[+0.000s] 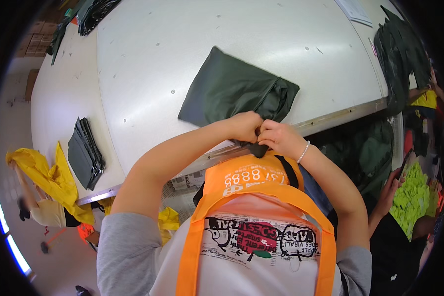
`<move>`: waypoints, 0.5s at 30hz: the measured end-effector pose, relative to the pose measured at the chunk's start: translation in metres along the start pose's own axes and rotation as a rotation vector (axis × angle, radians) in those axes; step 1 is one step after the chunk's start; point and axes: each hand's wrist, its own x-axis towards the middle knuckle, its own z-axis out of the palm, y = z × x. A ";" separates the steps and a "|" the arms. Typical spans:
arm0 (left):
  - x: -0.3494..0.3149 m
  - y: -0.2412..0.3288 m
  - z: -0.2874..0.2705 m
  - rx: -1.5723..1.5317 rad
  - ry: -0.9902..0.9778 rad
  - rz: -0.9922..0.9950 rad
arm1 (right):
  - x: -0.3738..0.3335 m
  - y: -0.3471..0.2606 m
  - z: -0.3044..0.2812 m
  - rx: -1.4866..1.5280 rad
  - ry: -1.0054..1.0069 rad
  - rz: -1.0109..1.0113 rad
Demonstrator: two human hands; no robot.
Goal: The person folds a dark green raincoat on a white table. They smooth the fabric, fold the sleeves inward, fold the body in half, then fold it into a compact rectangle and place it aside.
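Observation:
A dark green folded garment (227,89) of smooth fabric lies on the white table (148,64) near its front edge. Its near end is bunched and hangs over that edge. My left hand (245,126) is closed on this bunched end, knuckles up. Right beside it, my right hand (282,139), with a beaded bracelet at the wrist, pinches the same fabric. Both hands meet just above my orange apron (251,172). The fingertips of the left hand are partly hidden.
At the left stands a stack of folded dark green pieces (85,154); beyond it a person handles yellow fabric (52,170). Dark green garments (399,54) drape over the right edge. More dark cloth (365,153) lies below it. A person at right holds a phone (405,163).

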 end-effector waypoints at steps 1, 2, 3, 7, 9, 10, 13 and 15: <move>-0.007 0.006 0.007 0.050 -0.002 -0.049 | -0.003 -0.002 0.003 0.017 -0.031 -0.023; -0.015 0.013 0.013 0.104 0.003 -0.096 | -0.005 -0.003 0.004 0.029 -0.063 -0.051; -0.017 0.013 0.022 0.120 0.041 -0.149 | -0.006 -0.004 0.007 0.030 -0.088 -0.041; -0.005 0.000 0.044 0.353 0.514 -0.037 | -0.004 0.015 0.010 -0.114 -0.015 -0.113; 0.010 -0.001 0.042 0.372 0.653 -0.118 | 0.008 0.026 0.004 -0.188 -0.030 0.006; 0.019 0.001 0.037 0.355 0.705 -0.152 | 0.015 0.033 -0.005 -0.203 -0.038 -0.013; 0.013 -0.006 0.011 -0.008 0.644 0.032 | 0.025 0.026 -0.017 -0.118 0.105 -0.072; -0.004 -0.002 -0.014 -0.254 0.467 0.015 | 0.033 0.007 -0.023 -0.088 0.172 -0.046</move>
